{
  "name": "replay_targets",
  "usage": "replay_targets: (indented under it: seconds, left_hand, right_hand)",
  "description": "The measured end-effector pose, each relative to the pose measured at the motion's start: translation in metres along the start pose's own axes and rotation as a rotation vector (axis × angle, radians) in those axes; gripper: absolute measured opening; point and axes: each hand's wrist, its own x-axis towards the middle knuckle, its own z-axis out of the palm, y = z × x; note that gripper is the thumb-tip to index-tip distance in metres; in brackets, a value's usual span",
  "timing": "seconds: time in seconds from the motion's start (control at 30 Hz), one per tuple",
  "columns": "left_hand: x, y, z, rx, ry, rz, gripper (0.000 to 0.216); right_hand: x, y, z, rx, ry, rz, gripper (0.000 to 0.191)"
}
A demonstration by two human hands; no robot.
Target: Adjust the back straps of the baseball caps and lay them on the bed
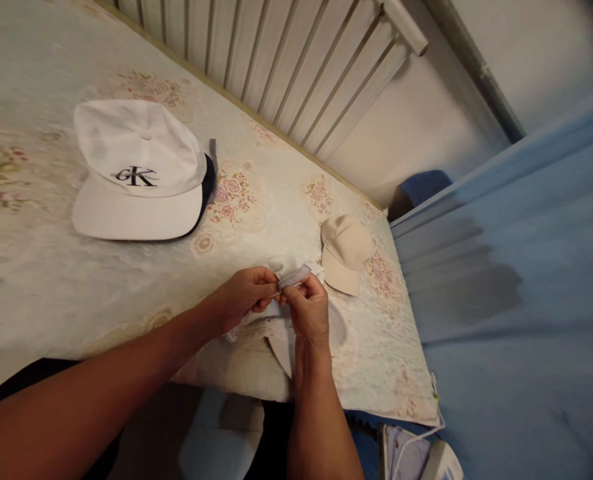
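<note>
My left hand [243, 297] and my right hand [309, 310] meet near the front edge of a flowered bed cover [51, 280]. Both pinch the strap [301, 272] of a pale cap [281, 333] that lies under them, mostly hidden by my hands. A small beige cap [345, 253] rests just beyond my right hand. A larger white cap with a black logo [139, 170] sits far to the left, on top of a dark cap whose edge shows.
A white radiator [286, 67] runs along the far side of the bed. A blue wall or panel [516, 267] stands on the right. Some items with a white cable [416, 457] lie at the lower right.
</note>
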Motion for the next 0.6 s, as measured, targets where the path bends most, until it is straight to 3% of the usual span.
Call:
replay_targets:
  seconds: [0.23, 0.6]
  left_hand:
    - [0.0006, -0.0001, -0.0025, -0.013, 0.017, 0.028, 0.013]
    - [-0.0002, 0.0041, -0.0014, 0.184, 0.088, 0.049, 0.007]
  right_hand:
    - [-0.0008, 0.0002, 0.0000, 0.037, -0.058, 0.008, 0.016]
    - [-0.0007, -0.0023, -0.0014, 0.055, -0.088, -0.020, 0.014]
